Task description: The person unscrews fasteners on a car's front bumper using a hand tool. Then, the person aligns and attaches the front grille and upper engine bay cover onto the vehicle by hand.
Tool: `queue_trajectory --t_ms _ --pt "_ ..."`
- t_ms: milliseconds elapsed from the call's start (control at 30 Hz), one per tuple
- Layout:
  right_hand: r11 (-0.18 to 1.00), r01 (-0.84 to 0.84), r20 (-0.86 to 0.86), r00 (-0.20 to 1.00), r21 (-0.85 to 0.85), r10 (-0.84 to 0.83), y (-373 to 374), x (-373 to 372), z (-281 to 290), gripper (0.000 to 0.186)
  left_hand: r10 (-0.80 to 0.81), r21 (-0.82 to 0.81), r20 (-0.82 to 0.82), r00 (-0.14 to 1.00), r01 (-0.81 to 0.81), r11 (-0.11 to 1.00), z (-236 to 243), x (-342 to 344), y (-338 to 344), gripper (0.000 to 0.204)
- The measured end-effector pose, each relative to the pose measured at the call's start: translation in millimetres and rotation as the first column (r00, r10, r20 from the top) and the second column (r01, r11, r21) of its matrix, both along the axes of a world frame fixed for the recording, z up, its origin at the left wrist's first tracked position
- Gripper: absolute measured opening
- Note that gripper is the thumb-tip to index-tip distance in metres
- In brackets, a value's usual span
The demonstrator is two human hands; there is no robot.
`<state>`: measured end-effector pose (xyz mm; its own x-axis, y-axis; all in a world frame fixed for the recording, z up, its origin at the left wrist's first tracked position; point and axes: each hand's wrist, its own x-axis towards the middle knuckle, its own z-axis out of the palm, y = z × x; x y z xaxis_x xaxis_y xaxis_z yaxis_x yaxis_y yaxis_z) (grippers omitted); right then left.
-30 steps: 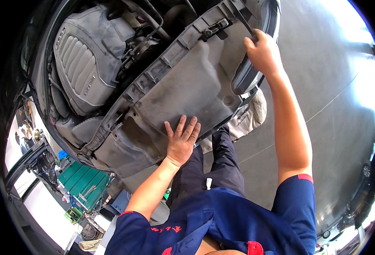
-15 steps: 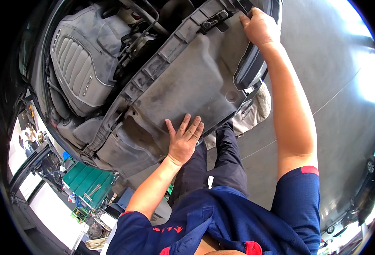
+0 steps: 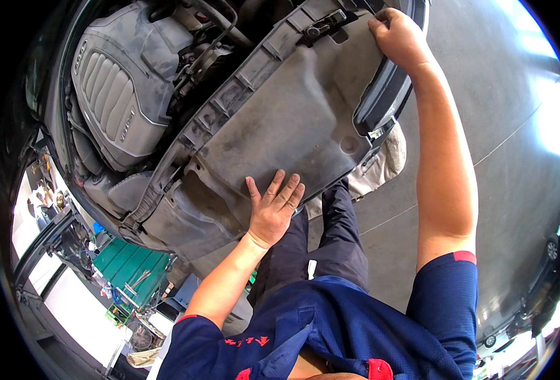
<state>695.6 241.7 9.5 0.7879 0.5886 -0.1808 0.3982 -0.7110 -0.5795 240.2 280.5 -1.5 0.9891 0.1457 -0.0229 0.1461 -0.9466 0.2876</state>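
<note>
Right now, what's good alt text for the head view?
The person's left hand rests spread on a broad grey car panel, while the right hand, curled, is at the panel's upper right end, by dark trim. A grey engine cover is exposed at upper left.

Below the big gray panel (image 3: 273, 120), the legs (image 3: 340, 228) go behind it, so the feet are hidden. At its lower right, a pale lumpy thing (image 3: 391, 155) is partly covered. By the panel's top right corner, the right hand (image 3: 403, 39) hides some of its own fingers. Down and left of the panel, little things (image 3: 118, 311) are too small to name.
</note>
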Motion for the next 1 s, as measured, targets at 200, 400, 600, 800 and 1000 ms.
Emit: queue_trajectory --t_ms 200,400,600,800,1000 --pt "0.989 -0.028 -0.041 0.999 0.148 0.034 0.3 1.0 3.1 0.045 -0.007 -0.007 -0.007 1.0 0.007 1.0 0.8 -1.0 1.7 0.065" --pt "0.999 -0.012 0.026 1.0 0.053 0.01 2.7 0.1 1.6 0.044 -0.006 -0.027 -0.001 1.0 0.006 1.0 2.9 0.7 2.2 0.064" --pt "0.983 0.094 0.074 0.992 0.156 -0.106 4.0 -19.0 -2.2 0.038 0.005 -0.029 -0.01 1.0 -0.005 1.0 2.1 -1.7 1.0 0.064" --pt "0.983 0.061 0.035 0.997 0.175 -0.068 3.0 -19.9 0.4 0.038 0.0 -0.023 -0.006 1.0 0.0 1.0 1.1 -1.5 2.0 0.065" --pt "0.972 0.059 -0.015 0.998 0.228 -0.057 -1.4 -16.0 -6.9 0.037 0.007 -0.029 -0.017 1.0 -0.008 1.0 1.8 -0.9 1.5 0.067"
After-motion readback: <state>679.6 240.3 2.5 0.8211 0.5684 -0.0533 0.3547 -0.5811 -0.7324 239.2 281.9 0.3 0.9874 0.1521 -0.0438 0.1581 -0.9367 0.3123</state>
